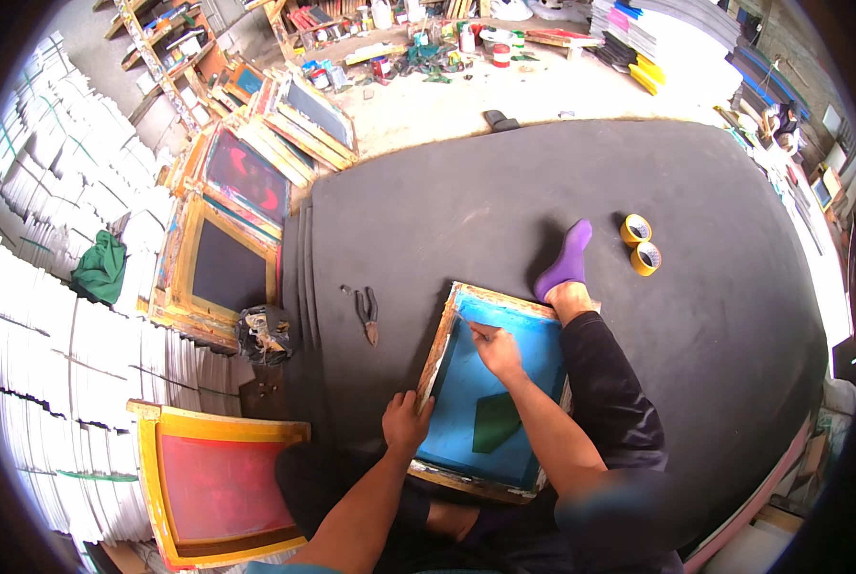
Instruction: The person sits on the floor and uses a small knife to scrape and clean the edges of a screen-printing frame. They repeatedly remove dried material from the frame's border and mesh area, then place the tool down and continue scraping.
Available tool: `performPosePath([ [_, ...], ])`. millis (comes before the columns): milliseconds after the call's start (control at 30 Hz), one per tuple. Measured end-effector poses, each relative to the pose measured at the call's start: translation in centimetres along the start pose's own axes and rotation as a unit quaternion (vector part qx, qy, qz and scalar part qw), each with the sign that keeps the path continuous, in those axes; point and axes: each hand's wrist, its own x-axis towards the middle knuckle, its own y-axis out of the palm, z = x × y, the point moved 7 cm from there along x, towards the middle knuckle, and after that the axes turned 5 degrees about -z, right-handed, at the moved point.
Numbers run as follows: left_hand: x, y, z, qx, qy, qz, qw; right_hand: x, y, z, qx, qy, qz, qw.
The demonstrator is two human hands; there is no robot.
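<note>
A wooden screen-printing frame with blue mesh lies tilted across my lap, its far end near my outstretched leg. On the mesh shows a dark green patch. My left hand is closed over the frame's left rail. Over the mesh's far left corner, my right hand is closed, fingers bunched close to the blue surface; whatever they pinch is too small to make out. A pair of pliers with dark handles lies to the left of the frame.
Two yellow tape rolls lie right of my purple-socked foot on the dark sheet stack. A red-meshed frame leans at near left. More screens and white paper stacks line the left; cluttered containers stand behind.
</note>
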Motion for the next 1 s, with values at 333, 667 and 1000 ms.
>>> performPosePath([
  [333, 0.0, 0.5, 0.5, 0.010, 0.000, 0.005, 1.000, -0.3, 2.2, -2.2, 0.064, 0.196, 0.091, 0.974],
  [667, 0.1, 0.4, 0.9, 0.014, -0.016, 0.008, 1.000, 0.3, -1.0, 1.9, -0.185, -0.018, 0.040, 0.982],
  [1000, 0.2, 0.5, 0.7, 0.012, 0.000, -0.019, 1.000, -0.1, -0.9, 3.9, -0.288, -0.030, 0.097, 0.952],
])
